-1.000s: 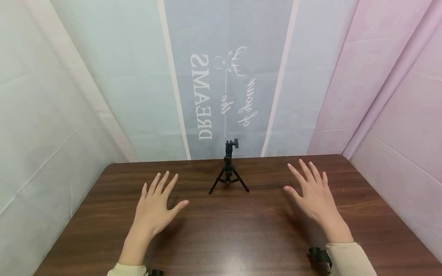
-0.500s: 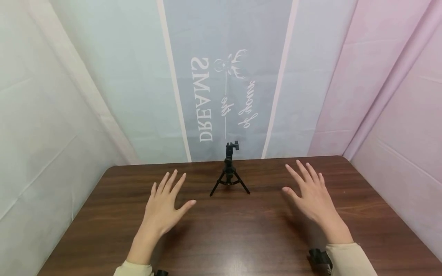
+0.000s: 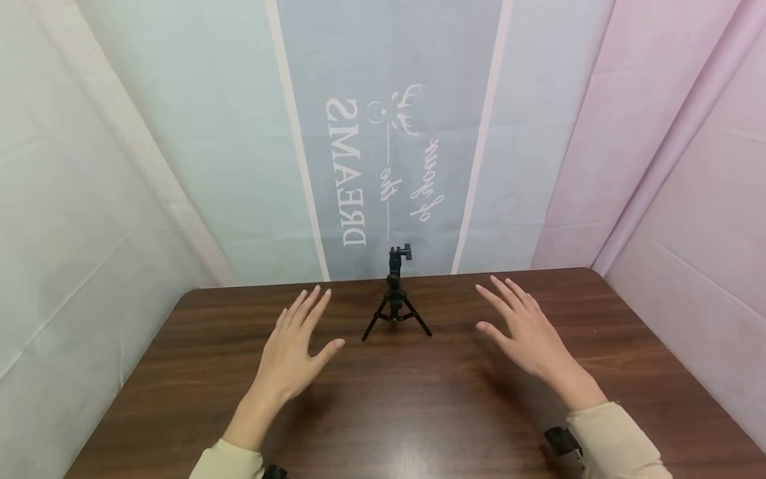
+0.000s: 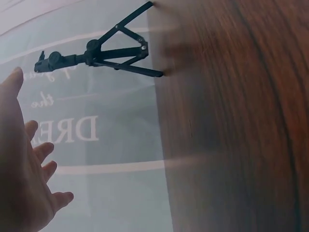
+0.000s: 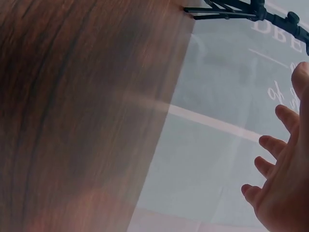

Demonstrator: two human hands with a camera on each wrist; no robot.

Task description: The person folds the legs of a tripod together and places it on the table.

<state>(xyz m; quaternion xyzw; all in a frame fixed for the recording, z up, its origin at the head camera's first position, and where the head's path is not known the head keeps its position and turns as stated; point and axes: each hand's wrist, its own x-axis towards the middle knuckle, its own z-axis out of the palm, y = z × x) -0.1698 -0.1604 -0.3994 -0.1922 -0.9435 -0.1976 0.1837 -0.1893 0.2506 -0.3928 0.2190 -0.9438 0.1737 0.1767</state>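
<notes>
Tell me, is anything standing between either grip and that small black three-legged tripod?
Nothing visible does. In the head view, the left grip and right grip flank the small black three-legged tripod, apart from it, with the brown wood-grain table showing in each gap. The wrist views show no obstacle either.

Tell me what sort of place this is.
Probably a small fabric-screened booth for filming: pale cloth hangs behind and on both sides of a brown table, and a black tripod stands on the table.
</notes>
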